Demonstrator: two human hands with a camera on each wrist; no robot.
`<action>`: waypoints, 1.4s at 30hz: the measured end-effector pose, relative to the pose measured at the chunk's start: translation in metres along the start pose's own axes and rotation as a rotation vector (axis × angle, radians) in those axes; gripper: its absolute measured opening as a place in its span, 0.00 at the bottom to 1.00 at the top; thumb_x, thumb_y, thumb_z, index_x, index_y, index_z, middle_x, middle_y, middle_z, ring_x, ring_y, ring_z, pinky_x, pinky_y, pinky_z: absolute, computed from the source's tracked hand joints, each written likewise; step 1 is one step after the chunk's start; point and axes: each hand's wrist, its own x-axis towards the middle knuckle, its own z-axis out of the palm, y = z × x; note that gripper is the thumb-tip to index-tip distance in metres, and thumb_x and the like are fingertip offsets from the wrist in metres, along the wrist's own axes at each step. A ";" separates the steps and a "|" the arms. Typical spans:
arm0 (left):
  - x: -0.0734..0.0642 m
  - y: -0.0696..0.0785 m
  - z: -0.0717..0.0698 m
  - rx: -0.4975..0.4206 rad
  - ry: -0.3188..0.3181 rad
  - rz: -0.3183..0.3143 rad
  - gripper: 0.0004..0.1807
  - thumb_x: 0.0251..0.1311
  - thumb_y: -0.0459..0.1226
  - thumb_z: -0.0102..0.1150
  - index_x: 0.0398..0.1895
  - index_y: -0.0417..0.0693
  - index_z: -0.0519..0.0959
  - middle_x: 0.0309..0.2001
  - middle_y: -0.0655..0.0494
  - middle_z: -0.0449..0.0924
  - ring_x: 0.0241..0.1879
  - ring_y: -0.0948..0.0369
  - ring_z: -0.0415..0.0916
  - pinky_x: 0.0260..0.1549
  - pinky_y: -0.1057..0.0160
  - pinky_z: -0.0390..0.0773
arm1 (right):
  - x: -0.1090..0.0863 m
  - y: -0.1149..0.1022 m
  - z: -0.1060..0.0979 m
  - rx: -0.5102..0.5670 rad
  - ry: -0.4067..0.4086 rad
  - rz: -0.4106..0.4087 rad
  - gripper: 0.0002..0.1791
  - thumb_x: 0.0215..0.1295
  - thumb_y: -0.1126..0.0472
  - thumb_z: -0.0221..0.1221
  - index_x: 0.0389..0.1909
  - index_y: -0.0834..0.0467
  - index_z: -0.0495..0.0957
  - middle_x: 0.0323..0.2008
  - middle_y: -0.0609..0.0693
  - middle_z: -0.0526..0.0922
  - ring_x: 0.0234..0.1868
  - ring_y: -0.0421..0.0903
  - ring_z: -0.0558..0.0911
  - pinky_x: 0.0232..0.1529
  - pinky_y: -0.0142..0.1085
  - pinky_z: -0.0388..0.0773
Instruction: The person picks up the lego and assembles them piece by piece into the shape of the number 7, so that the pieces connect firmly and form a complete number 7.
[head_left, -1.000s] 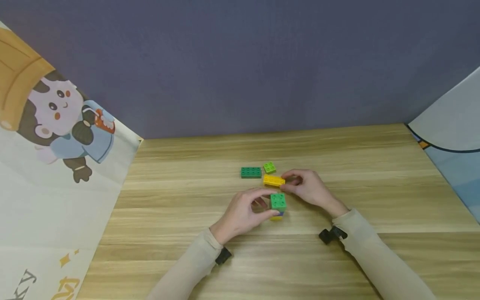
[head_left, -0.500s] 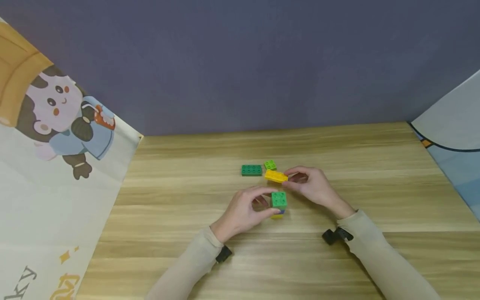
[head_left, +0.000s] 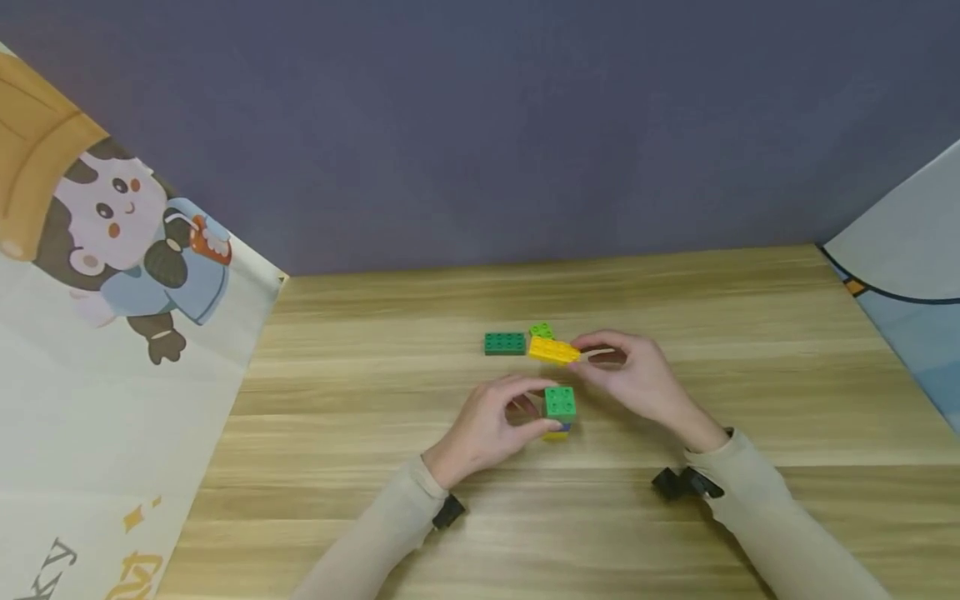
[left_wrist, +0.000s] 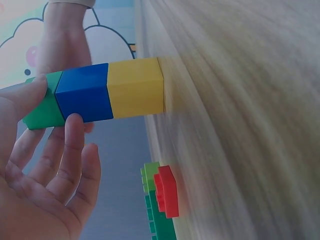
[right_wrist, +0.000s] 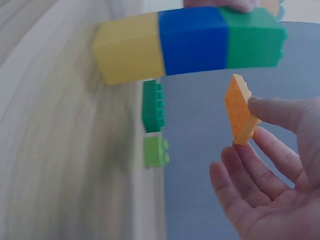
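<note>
My left hand (head_left: pixel 483 425) pinches the top of an upright stack of toy bricks between thumb and fingers. The stack has a green brick (head_left: pixel 559 402) on top, a blue brick (left_wrist: pixel 84 94) in the middle and a yellow block (left_wrist: pixel 136 87) standing on the table. Just behind the stack, my right hand (head_left: pixel 637 379) pinches a flat yellow brick (head_left: pixel 553 350) by its right end. That brick looks orange (right_wrist: pixel 238 112) in the right wrist view. It is off the table and apart from the stack.
On the wooden table (head_left: pixel 360 367), behind the hands, lie a dark green brick (head_left: pixel 505 343) and a small lime brick (head_left: pixel 542 331). A red brick (left_wrist: pixel 168 192) shows near them in the left wrist view only. A dark wall (head_left: pixel 525 133) stands at the back.
My right hand has picked the flat yellow brick up from the table and moved it slightly back and right. The left hand stays at the stack.
</note>
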 end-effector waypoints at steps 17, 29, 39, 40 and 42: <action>-0.005 0.000 0.003 -0.025 0.025 -0.018 0.24 0.62 0.41 0.77 0.62 0.50 0.84 0.55 0.57 0.89 0.42 0.67 0.84 0.44 0.68 0.86 | -0.024 -0.028 -0.002 0.051 -0.038 -0.091 0.15 0.68 0.62 0.72 0.54 0.54 0.88 0.56 0.50 0.89 0.54 0.47 0.89 0.58 0.36 0.86; -0.005 0.000 0.002 -0.052 0.023 -0.048 0.25 0.63 0.41 0.77 0.62 0.51 0.84 0.52 0.58 0.89 0.41 0.66 0.84 0.44 0.63 0.88 | -0.035 -0.030 0.005 0.071 -0.043 -0.178 0.16 0.64 0.67 0.74 0.52 0.53 0.89 0.53 0.47 0.89 0.51 0.39 0.87 0.57 0.38 0.87; -0.004 0.001 0.002 -0.011 0.020 -0.090 0.22 0.61 0.43 0.79 0.57 0.51 0.87 0.51 0.59 0.90 0.44 0.64 0.84 0.46 0.60 0.88 | -0.040 -0.024 0.010 0.088 -0.031 -0.297 0.18 0.59 0.72 0.75 0.50 0.56 0.89 0.52 0.51 0.90 0.52 0.38 0.87 0.55 0.36 0.87; -0.004 0.001 0.002 -0.015 0.018 -0.095 0.22 0.61 0.43 0.79 0.58 0.51 0.87 0.51 0.59 0.90 0.45 0.65 0.84 0.46 0.61 0.88 | -0.040 -0.024 0.010 0.086 -0.029 -0.303 0.18 0.59 0.72 0.75 0.50 0.56 0.89 0.52 0.51 0.90 0.52 0.37 0.86 0.55 0.36 0.87; -0.004 0.001 0.002 -0.024 0.014 -0.101 0.22 0.61 0.43 0.79 0.58 0.51 0.86 0.51 0.59 0.90 0.46 0.66 0.84 0.46 0.64 0.87 | -0.041 -0.023 0.011 0.079 -0.024 -0.315 0.18 0.59 0.72 0.75 0.50 0.56 0.89 0.52 0.51 0.90 0.53 0.37 0.86 0.55 0.35 0.87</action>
